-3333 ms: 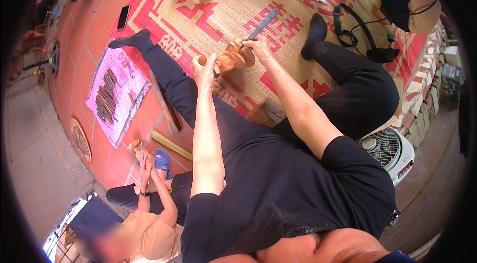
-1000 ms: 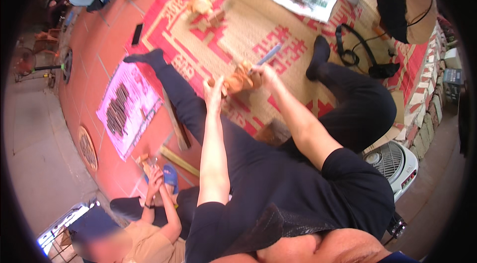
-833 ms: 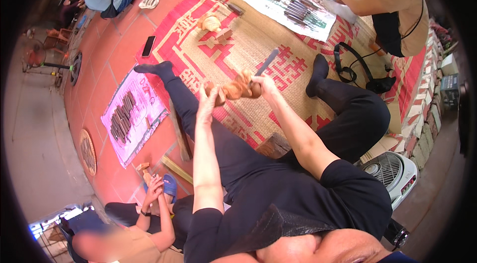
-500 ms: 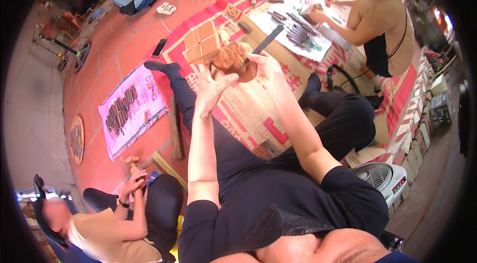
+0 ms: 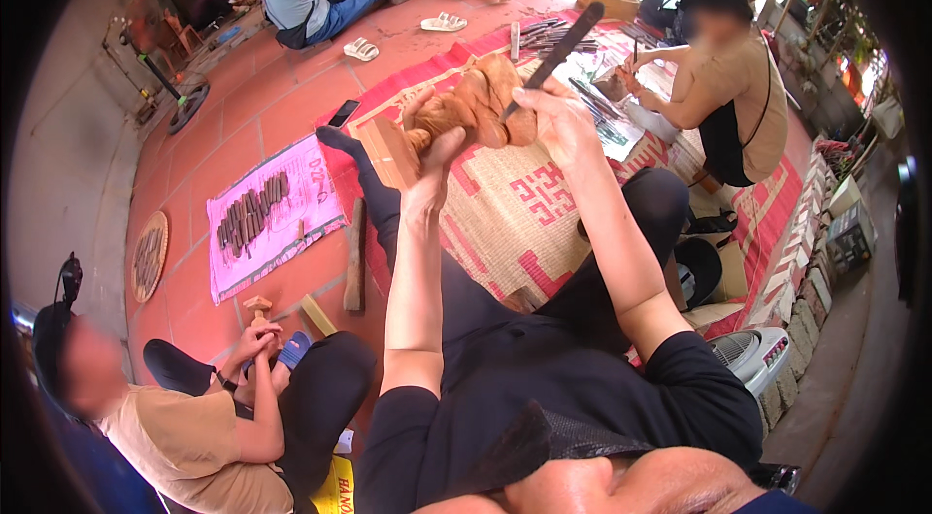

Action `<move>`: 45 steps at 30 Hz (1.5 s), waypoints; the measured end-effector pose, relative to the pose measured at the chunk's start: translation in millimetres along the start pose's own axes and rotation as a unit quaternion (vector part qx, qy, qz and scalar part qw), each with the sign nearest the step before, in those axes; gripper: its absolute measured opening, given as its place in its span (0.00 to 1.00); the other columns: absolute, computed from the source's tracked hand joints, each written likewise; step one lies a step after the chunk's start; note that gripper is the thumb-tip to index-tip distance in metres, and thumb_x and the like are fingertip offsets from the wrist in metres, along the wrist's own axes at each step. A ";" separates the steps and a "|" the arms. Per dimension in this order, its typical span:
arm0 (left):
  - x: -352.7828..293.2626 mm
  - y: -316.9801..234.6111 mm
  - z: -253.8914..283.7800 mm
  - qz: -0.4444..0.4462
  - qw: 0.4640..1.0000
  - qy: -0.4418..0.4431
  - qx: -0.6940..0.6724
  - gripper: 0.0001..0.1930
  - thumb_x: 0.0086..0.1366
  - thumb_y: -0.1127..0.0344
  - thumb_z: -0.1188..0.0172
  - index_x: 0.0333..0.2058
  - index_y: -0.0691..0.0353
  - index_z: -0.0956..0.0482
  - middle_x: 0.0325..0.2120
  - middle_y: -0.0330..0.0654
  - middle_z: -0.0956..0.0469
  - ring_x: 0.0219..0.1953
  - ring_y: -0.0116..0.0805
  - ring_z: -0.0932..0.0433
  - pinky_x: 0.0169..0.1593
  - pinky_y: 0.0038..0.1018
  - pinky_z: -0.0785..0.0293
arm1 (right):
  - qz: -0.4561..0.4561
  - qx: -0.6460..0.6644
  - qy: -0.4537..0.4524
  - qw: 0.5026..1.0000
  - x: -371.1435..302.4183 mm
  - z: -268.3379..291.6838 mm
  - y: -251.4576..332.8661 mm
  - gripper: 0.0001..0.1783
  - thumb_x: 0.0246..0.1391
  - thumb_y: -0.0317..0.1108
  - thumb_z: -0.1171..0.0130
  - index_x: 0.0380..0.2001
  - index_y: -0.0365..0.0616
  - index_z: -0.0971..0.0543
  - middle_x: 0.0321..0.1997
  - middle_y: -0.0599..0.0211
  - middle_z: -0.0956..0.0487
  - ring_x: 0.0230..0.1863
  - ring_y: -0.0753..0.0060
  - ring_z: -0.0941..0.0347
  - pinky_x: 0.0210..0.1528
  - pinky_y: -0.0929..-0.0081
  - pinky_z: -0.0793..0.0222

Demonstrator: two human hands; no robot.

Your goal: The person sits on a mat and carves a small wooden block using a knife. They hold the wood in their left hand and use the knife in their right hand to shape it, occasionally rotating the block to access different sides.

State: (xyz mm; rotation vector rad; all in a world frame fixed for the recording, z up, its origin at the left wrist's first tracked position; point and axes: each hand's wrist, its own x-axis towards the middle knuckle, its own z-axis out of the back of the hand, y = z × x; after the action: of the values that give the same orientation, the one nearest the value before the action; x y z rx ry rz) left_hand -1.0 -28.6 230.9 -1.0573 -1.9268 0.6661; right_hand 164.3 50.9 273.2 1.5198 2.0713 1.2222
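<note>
My left hand (image 5: 433, 157) is wrapped round a carved wooden figure (image 5: 478, 104) near its square block base (image 5: 384, 151). The figure lies tilted in the air over the mat, base toward the left and its rounded carved body toward the right. A long dark chisel (image 5: 565, 46) is gripped in my right hand (image 5: 561, 114). Its thick end points up and away to the right, and its thin lower end is close against the figure's right side. Whether the tip touches the wood, I cannot tell.
Several dark tools (image 5: 252, 215) lie on a pink sheet (image 5: 316, 165) at left, beside a wooden mallet (image 5: 355, 257). A co-worker (image 5: 743, 87) sits at far right by more tools, another (image 5: 209, 436) at near left. A fan (image 5: 752, 354) stands at right.
The figure has turned in my left hand, its base swinging down to the left and its body out to the right. The chisel has moved up and right. My view now takes in more people beyond.
</note>
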 end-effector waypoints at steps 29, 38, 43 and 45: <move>22.2 -15.8 -12.0 -0.041 0.984 -0.104 0.140 0.22 0.53 0.77 0.37 0.49 0.58 0.27 0.43 0.39 0.27 0.44 0.29 0.26 0.48 0.27 0.24 | 0.166 -0.257 0.041 0.951 33.4 11.3 -0.9 0.11 0.37 0.26 0.33 0.28 0.39 0.22 0.37 0.70 0.22 0.34 0.79 0.29 0.40 0.80 0.35; 98.5 12.2 -6.8 -0.010 0.990 -0.088 0.107 0.21 0.53 0.73 0.35 0.47 0.56 0.27 0.42 0.36 0.28 0.45 0.27 0.27 0.47 0.28 0.23 | 0.128 -0.173 0.004 0.977 110.1 26.9 8.8 0.15 0.40 0.24 0.34 0.36 0.37 0.20 0.29 0.69 0.20 0.31 0.79 0.24 0.36 0.81 0.30; 127.4 32.8 -0.6 0.040 0.992 -0.109 0.052 0.22 0.54 0.74 0.37 0.48 0.54 0.28 0.44 0.36 0.28 0.45 0.27 0.26 0.46 0.30 0.21 | 0.135 -0.244 -0.003 0.960 143.7 22.8 -0.4 0.15 0.37 0.23 0.32 0.33 0.37 0.22 0.32 0.66 0.20 0.35 0.74 0.24 0.42 0.78 0.29; 138.5 39.9 5.7 0.040 0.991 -0.114 0.064 0.22 0.54 0.75 0.38 0.48 0.54 0.28 0.43 0.35 0.28 0.44 0.27 0.26 0.45 0.30 0.21 | 0.098 -0.242 -0.012 0.965 153.9 26.4 -1.0 0.13 0.37 0.23 0.32 0.31 0.38 0.22 0.34 0.64 0.19 0.36 0.74 0.23 0.44 0.77 0.29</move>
State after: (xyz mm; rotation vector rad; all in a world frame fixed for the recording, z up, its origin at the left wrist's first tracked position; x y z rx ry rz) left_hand -32.0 110.3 254.2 -1.0172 -2.0108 0.9792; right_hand 119.9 199.3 293.0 1.5067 1.4757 1.6237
